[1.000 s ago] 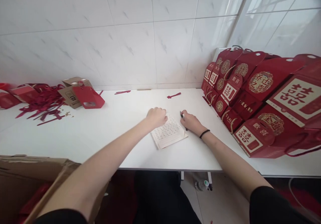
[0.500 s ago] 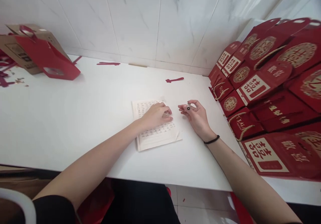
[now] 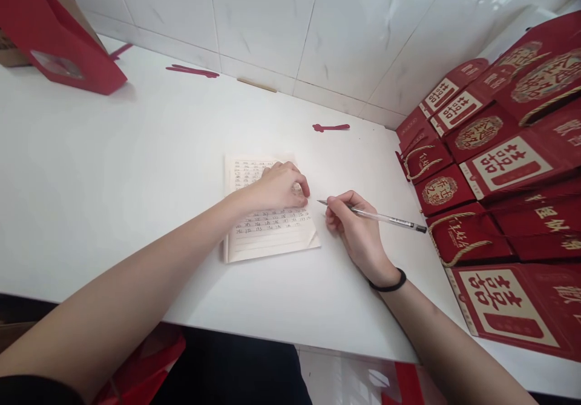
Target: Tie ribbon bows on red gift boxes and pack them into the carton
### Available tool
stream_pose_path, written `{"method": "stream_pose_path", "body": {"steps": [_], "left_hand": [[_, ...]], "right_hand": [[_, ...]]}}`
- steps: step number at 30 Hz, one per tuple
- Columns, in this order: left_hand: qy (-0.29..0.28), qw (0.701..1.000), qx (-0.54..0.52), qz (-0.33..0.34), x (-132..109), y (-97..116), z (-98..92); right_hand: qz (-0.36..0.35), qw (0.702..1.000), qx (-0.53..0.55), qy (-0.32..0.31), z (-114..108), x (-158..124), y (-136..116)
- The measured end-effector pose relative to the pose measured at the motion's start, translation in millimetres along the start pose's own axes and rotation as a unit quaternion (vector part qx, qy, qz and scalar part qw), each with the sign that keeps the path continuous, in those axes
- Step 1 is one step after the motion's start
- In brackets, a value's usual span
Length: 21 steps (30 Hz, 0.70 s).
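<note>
My left hand [image 3: 284,187] rests on the open notebook [image 3: 267,247], covering part of its handwritten rows. Its fingers are curled in toward the thumb, and whatever may lie between them is hidden. Lined paper shows below the writing, and the page's lower right corner is creased. Just right of the notebook, my right hand [image 3: 356,223] grips a pen [image 3: 385,218] with a clear barrel and a dark end. The pen's tip points left toward the page, apart from it. A black band [image 3: 393,281] circles my right wrist.
Red gift boxes [image 3: 503,308] with gold and white patterns and rope handles are stacked at the right. A red bag [image 3: 68,42] stands at the far left. Dark red strips [image 3: 333,128] lie near the tiled wall [image 3: 263,23]. The white table's edge runs in front of me.
The pen has turned in my right hand, from pointing its end toward me to lying across the fingers with its tip leftward. My left fingers have curled further. The view has shifted.
</note>
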<state>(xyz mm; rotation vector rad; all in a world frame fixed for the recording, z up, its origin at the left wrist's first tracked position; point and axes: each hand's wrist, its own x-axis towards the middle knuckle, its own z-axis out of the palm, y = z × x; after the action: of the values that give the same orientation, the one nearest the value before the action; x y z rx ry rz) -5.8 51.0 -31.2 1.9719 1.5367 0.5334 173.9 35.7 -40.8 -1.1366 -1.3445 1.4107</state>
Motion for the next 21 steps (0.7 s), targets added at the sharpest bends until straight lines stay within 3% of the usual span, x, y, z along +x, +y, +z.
{"method": "stream_pose_path", "body": {"steps": [8, 14, 21], "left_hand": [[0.020, 0.996, 0.088, -0.028, -2.5, 6.9, 7.1], [0.022, 0.994, 0.110, -0.021, -1.3, 8.6, 9.6], [0.024, 0.993, 0.113, -0.030, -1.9, 9.6, 9.2]], "right_hand": [[-0.072, 0.983, -0.167, -0.010, 9.6, -10.3, 4.0], [-0.072, 0.974, -0.210, -0.035, 9.6, -9.3, 4.5], [-0.065, 0.972, -0.224, -0.023, 10.1, -9.5, 2.4]]}}
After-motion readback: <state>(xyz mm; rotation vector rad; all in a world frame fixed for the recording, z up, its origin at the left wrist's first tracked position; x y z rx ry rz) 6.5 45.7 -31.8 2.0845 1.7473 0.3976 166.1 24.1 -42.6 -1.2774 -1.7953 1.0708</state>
